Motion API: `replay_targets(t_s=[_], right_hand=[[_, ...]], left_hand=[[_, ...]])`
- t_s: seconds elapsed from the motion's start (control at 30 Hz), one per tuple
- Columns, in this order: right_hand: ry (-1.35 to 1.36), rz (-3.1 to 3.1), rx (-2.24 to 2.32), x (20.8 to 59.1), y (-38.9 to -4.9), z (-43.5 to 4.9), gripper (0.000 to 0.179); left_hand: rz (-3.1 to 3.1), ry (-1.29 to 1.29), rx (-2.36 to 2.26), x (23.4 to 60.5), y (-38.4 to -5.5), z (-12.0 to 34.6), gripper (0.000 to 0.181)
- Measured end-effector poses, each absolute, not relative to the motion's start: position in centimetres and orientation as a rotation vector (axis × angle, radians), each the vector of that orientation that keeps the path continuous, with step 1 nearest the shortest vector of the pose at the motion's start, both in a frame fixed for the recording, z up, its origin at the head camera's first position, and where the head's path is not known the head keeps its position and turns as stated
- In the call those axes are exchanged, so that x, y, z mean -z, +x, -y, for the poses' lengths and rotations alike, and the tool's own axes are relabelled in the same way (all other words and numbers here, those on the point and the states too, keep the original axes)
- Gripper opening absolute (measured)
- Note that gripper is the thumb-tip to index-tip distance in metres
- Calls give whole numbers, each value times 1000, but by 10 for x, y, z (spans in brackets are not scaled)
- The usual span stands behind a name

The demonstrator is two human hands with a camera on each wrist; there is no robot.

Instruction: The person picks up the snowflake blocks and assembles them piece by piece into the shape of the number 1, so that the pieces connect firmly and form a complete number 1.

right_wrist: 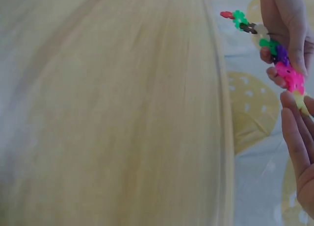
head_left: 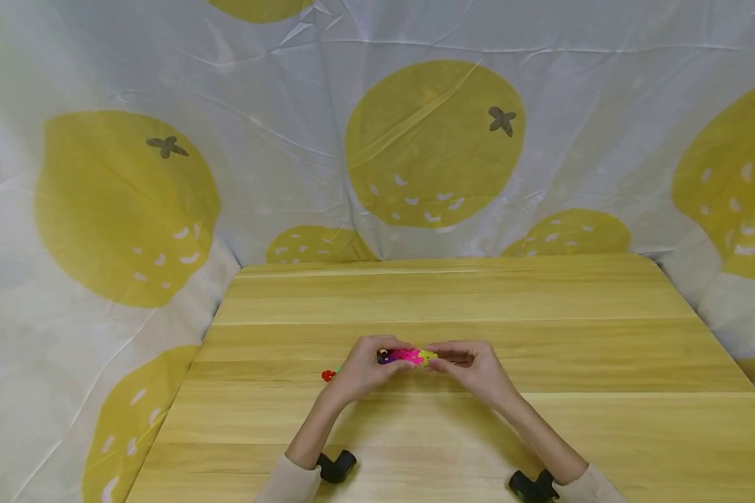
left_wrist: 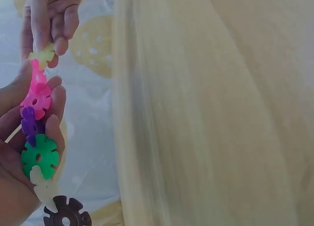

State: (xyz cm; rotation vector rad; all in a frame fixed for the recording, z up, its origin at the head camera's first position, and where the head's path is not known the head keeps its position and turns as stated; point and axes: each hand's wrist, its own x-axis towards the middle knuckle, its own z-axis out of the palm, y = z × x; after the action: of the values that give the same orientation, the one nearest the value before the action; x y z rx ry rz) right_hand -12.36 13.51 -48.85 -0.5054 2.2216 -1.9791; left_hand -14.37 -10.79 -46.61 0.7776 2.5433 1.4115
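A chain of notched plastic snowflake discs runs between the two hands. My left hand (head_left: 360, 369) grips it around the pink discs (left_wrist: 38, 99), with the purple disc (left_wrist: 30, 124) and a green disc (left_wrist: 40, 157) lying along its fingers. At the chain's right end, my right hand (head_left: 481, 369) pinches the yellow disc (left_wrist: 45, 55) between thumb and fingers. Beyond the left palm trail a white disc (left_wrist: 43, 188) and a dark brown one (left_wrist: 66, 215). The right wrist view also shows another green disc (right_wrist: 239, 19) and a red disc (right_wrist: 226, 14) at the far end.
Both hands are over a wooden table (head_left: 604, 433). Behind it hangs a pale cloth (head_left: 277, 140) printed with yellow lemons. Black wrist devices (head_left: 338, 467) are at both wrists, close to the light sleeves (head_left: 291, 480).
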Motion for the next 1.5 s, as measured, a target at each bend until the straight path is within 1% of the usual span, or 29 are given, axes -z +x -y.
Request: replay_targets(t_s=[0.13, 0.4, 0.63, 0.8, 0.9, 1.07, 1.3, 1.5], right_hand=[[-553, -2246, 1977, 489, -122, -138, 32], [-692, -2158, 2074, 490, -125, -136, 26], [-593, -2175, 2111, 490, -129, -138, 25], [-533, -2202, 2125, 491, -134, -143, 25], [-523, -2250, 2091, 493, -136, -147, 24], [-493, -2278, 2074, 496, -137, -153, 23], [-466, -2214, 2102, 499, -141, -157, 25], [-443, -2167, 2107, 498, -142, -161, 25]], left_hand=[[-2547, 788, -1405, 463, -144, 110, 25], [-2592, 795, -1363, 460, -144, 105, 24], [-2505, 794, -1406, 458, -145, 105, 25], [-2331, 746, -1390, 452, -148, 112, 33], [-2258, 763, -1341, 449, -148, 116, 38], [-2151, 819, -1325, 450, -147, 119, 38], [-2056, 890, -1306, 451, -146, 119, 60], [-1957, 893, -1364, 447, -143, 121, 62]])
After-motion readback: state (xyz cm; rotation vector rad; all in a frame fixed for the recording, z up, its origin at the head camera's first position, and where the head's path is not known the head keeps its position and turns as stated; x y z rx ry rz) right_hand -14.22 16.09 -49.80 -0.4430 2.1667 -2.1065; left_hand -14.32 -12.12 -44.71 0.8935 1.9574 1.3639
